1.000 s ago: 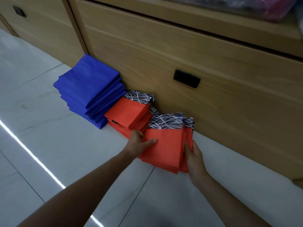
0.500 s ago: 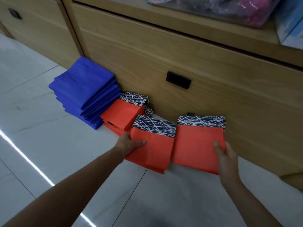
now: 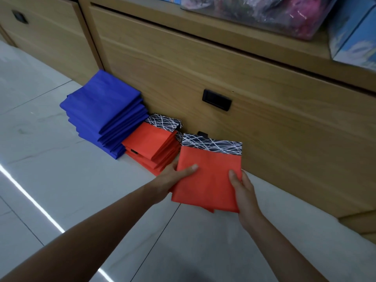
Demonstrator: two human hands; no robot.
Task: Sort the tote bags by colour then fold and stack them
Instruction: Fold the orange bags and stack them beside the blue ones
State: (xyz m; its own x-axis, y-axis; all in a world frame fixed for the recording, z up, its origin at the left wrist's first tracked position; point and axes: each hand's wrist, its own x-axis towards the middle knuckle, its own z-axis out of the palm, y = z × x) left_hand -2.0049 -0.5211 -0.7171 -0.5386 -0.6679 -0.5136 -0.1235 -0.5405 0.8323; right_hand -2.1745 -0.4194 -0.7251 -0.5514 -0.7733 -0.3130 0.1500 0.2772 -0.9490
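A folded red tote bag [image 3: 209, 176] with a black-and-white scribble band lies on top of a small red pile on the floor. My left hand [image 3: 173, 176] grips its left edge, thumb on top. My right hand [image 3: 242, 186] grips its right edge, thumb on the red cloth. To the left a second stack of folded red bags [image 3: 150, 143] leans against the cabinet. Further left stands a taller stack of folded blue bags [image 3: 105, 112].
A wooden cabinet with a drawer front [image 3: 264, 123] and a black recessed handle [image 3: 216, 99] runs behind the stacks. A plastic-wrapped bundle [image 3: 260, 11] and blue boxes [image 3: 356, 33] sit on the shelf above. Pale floor tiles [image 3: 50, 180] spread out in front.
My right hand carried the separate red bag leftward and laid it on the pile under my left hand. Both hands now hold its edges.
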